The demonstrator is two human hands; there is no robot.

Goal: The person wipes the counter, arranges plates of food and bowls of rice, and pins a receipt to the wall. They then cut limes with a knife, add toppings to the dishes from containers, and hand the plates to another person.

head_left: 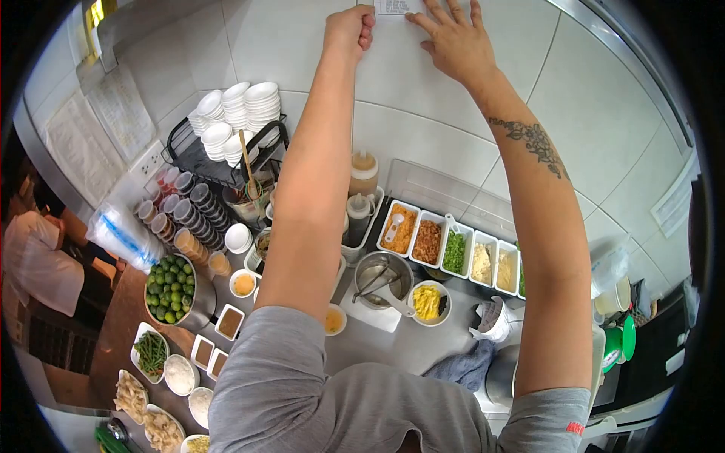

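Receipt [392,7], partly cut off by the top of the view, sits at 12 o'clock against a tiled wall [423,128] as a person in a grey short-sleeved shirt [362,408] reaches up with both arms. Nearest the shirt, at 5 o'clock, a blue-grey cloth [464,368] lies crumpled on the metal surface [362,351]. At 8 o'clock, a white dish of green beans [151,353] stands near a metal pot of green citrus fruit [170,291]. Just beyond the cloth, also toward 5 o'clock, a bowl of yellow strips [429,303] rests beside a metal pot holding a ladle [383,279]. Farther back, between 3 and 4 o'clock, white containers [455,253] line up with orange, brown, green and pale foods. Stacked lidded cups [208,208] stand at 9 o'clock; white dishes [245,109] are piled on a black rack [200,162] between 10 and 11. Highest on the wall, the left hand [350,32] is closed, fingers curled together, just left of the receipt; whether it grips anything cannot be told. The right hand [457,41] is open, fingers spread apart, one fingertip at the slip's lower right corner.
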